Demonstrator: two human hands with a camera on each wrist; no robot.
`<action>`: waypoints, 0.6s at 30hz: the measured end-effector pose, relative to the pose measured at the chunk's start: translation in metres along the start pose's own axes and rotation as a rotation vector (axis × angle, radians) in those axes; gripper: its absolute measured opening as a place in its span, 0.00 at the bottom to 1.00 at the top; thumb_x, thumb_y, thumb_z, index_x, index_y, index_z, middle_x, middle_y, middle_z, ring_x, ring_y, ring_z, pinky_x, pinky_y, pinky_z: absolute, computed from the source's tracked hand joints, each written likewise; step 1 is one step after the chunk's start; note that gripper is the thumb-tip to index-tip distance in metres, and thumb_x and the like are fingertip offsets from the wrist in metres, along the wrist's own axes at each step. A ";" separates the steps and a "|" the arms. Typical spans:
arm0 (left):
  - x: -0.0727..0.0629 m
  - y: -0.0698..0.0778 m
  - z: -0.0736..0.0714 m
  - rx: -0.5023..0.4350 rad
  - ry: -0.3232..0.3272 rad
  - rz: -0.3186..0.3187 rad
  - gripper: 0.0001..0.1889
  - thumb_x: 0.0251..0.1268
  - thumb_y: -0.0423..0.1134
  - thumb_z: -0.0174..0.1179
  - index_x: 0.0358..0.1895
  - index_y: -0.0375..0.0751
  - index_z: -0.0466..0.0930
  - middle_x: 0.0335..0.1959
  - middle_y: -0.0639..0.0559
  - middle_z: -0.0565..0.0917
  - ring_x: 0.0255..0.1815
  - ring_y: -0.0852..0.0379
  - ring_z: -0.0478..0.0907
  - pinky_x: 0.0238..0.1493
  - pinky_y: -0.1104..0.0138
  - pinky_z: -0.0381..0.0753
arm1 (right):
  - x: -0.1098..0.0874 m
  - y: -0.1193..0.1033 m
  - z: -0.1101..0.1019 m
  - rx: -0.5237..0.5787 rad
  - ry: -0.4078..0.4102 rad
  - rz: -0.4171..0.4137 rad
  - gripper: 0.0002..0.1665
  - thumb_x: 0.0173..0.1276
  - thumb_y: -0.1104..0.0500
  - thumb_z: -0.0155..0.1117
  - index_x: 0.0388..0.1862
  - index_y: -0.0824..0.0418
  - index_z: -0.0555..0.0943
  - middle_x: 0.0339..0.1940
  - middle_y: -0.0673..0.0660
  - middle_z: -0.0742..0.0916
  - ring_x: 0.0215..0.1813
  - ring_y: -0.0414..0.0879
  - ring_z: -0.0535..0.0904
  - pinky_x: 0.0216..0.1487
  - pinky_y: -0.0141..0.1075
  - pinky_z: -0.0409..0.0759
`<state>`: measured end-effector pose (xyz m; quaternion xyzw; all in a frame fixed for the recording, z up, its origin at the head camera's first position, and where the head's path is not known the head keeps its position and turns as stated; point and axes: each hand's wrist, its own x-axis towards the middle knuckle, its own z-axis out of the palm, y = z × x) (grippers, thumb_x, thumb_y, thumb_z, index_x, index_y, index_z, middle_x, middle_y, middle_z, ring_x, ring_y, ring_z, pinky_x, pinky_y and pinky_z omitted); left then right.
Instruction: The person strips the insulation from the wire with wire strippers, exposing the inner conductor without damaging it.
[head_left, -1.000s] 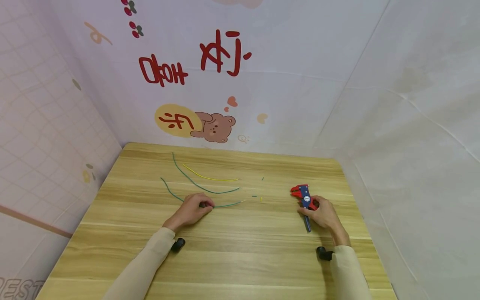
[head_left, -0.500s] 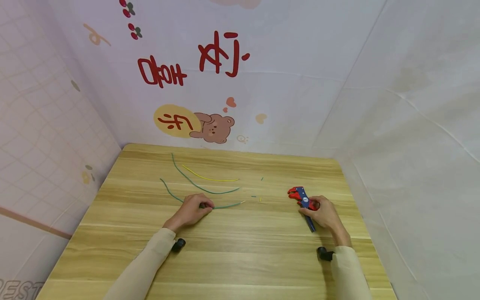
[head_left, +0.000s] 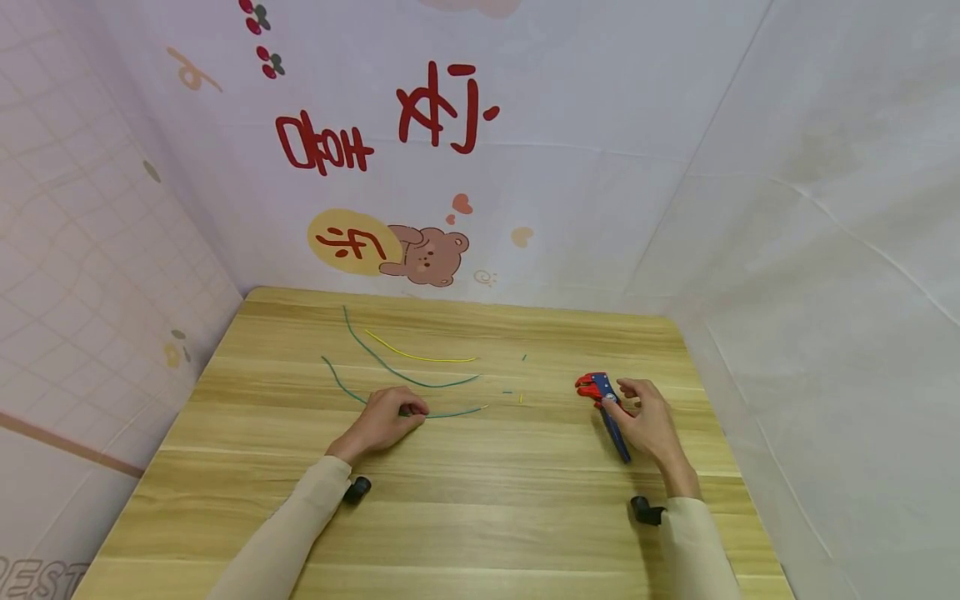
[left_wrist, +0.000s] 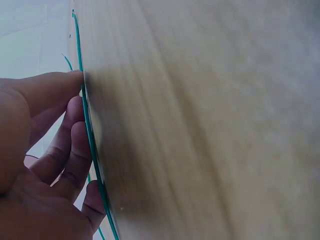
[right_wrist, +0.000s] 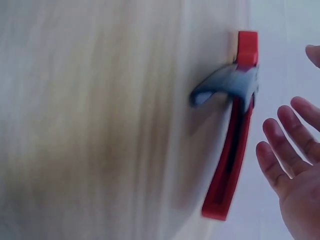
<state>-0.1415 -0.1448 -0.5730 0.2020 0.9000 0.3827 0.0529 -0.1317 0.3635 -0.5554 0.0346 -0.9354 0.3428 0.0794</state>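
Note:
My left hand [head_left: 381, 420] rests low on the table and pinches a thin green wire [head_left: 453, 414] between thumb and fingertips. This wire curves out on both sides of the hand, its right tip pale. The left wrist view shows the fingertips right along the green wire [left_wrist: 78, 42]. On the right lie wire strippers [head_left: 613, 432] with a red head and blue handle. Beside and partly over them is my right hand [head_left: 647, 421], fingers spread. In the right wrist view the right hand's fingers [right_wrist: 274, 132] are apart from the strippers' red handle [right_wrist: 225, 170].
Behind the left hand lie a second green wire [head_left: 390, 368] and a yellow wire [head_left: 420, 358]. Short green [head_left: 507, 392] and yellow offcuts [head_left: 521, 399] lie mid-table. White printed fabric walls [head_left: 570, 217] border the wooden table [head_left: 480, 517] at the back and sides.
The wire strippers have turned a little, their head shifting left. My right hand has let go of them and opened its fingers. My left hand stays on the green wire.

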 end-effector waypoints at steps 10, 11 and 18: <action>-0.006 0.001 -0.003 0.040 0.092 0.060 0.11 0.78 0.36 0.74 0.57 0.39 0.93 0.50 0.50 0.94 0.51 0.51 0.91 0.58 0.52 0.89 | 0.000 -0.029 0.011 0.012 0.042 -0.162 0.30 0.79 0.57 0.77 0.74 0.68 0.82 0.67 0.71 0.88 0.64 0.69 0.86 0.61 0.68 0.85; -0.006 0.002 -0.004 0.049 0.106 0.073 0.12 0.78 0.36 0.74 0.58 0.38 0.93 0.52 0.49 0.94 0.53 0.49 0.91 0.59 0.50 0.89 | 0.000 -0.032 0.012 0.017 0.044 -0.180 0.30 0.78 0.57 0.78 0.73 0.68 0.82 0.67 0.71 0.88 0.64 0.70 0.87 0.62 0.68 0.85; -0.010 0.007 -0.014 0.126 0.191 0.162 0.17 0.76 0.36 0.76 0.64 0.37 0.90 0.60 0.42 0.91 0.62 0.39 0.88 0.63 0.37 0.81 | -0.001 -0.054 0.024 -0.001 0.012 -0.288 0.31 0.77 0.59 0.78 0.74 0.68 0.81 0.69 0.69 0.88 0.70 0.70 0.86 0.65 0.66 0.85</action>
